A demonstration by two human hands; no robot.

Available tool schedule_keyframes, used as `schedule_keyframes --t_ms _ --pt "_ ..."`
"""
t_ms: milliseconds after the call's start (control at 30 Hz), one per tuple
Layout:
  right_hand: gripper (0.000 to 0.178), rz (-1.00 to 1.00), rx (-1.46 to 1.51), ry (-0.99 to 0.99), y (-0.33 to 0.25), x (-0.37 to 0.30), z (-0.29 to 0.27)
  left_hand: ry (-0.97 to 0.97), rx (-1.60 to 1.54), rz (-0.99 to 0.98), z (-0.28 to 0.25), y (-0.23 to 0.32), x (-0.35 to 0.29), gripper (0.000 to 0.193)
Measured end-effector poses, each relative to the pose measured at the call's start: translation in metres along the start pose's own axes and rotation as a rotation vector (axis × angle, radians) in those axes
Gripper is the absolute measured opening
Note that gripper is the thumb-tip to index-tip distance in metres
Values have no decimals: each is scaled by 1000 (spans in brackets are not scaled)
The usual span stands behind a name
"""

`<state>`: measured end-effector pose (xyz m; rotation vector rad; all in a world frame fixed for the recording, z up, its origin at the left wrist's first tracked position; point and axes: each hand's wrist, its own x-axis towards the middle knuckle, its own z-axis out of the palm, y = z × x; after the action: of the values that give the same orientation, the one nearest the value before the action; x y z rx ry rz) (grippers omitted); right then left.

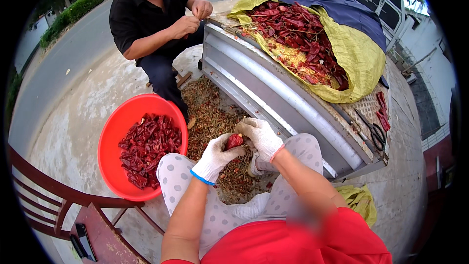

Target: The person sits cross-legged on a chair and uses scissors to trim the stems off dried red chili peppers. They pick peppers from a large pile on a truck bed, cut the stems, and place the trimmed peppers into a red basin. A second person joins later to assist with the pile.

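My left hand (215, 157), in a white knit glove with a blue cuff, is closed around a dried red chili pepper (234, 141) above my lap. Close beside it, my right hand (259, 136), gloved in white with a pink cuff, has its fingers bent together near the pepper's end; what they pinch is too small to make out. Below both hands, a litter of stems and bits (210, 102) covers the ground. To the left stands a red plastic basin (110, 139) with many dried red chili peppers (149, 146) in it.
A yellow sack (361, 63) of dried chilies lies open on the metal truck bed (278, 95) at the right, with black scissors (375, 132) near its edge. Across from me a person in black (151, 24) works with both hands. A wooden chair (97, 225) holds a phone (85, 240).
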<state>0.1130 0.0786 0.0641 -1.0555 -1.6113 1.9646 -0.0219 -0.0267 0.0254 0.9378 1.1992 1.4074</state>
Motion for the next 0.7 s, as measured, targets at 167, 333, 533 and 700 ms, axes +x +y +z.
schedule_keyframes --t_ms 167,333,533,700 --pt "20 -604 -870 -128 -21 -4 -2 -66 -197 -156 -1 2 5 25" --pt "20 -1050 -1286 -122 -16 -2 -8 -63 -182 -233 -2 2 6 11" --pt "16 -271 -386 22 -1 -5 10 -1 -65 -121 1 -7 4 12" --pt "16 215 390 71 17 11 -1 -53 257 75 0 -13 0 15"
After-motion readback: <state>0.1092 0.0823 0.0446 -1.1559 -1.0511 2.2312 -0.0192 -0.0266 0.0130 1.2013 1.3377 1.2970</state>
